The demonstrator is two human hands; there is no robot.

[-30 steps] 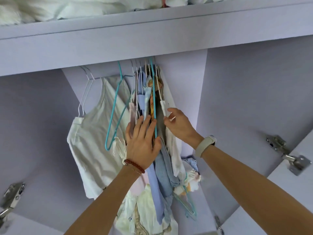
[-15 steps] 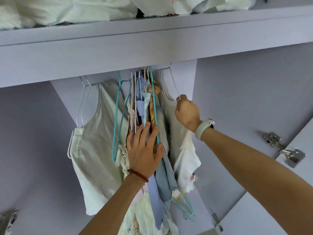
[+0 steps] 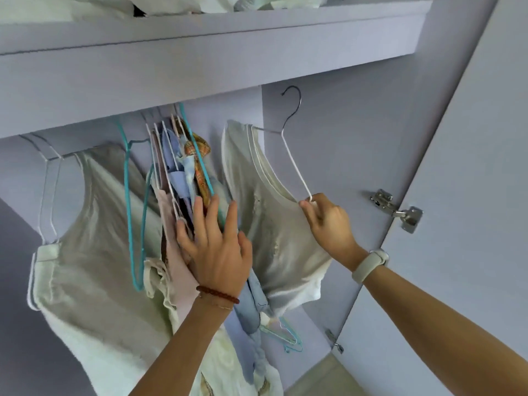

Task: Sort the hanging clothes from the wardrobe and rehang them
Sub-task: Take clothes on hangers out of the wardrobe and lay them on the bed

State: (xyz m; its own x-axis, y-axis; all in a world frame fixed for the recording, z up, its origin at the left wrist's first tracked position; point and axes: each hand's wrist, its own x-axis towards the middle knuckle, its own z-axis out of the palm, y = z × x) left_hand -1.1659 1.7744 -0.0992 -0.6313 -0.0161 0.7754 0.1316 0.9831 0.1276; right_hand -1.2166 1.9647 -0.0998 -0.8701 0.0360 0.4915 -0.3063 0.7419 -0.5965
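Observation:
A white top (image 3: 268, 224) hangs on a white wire hanger (image 3: 294, 164) whose hook is free of the rail, out in front of the wardrobe. My right hand (image 3: 328, 224) pinches the hanger's lower right corner. My left hand (image 3: 217, 247) presses with straight, spread fingers against a tight bunch of hanging clothes (image 3: 183, 178) in blue, pink and plaid. To the left, another white top (image 3: 94, 252) hangs on white hangers, beside an empty teal hanger (image 3: 134, 212).
The lilac wardrobe has a top shelf (image 3: 217, 21) holding piled white fabric. An open door (image 3: 468, 195) with a metal hinge (image 3: 397, 210) stands to the right. Loose hangers (image 3: 285, 335) lie low inside, behind the clothes.
My right hand has lifted the white top's hanger off the rail and drawn it out to the right. My left hand stays pressed on the bunch.

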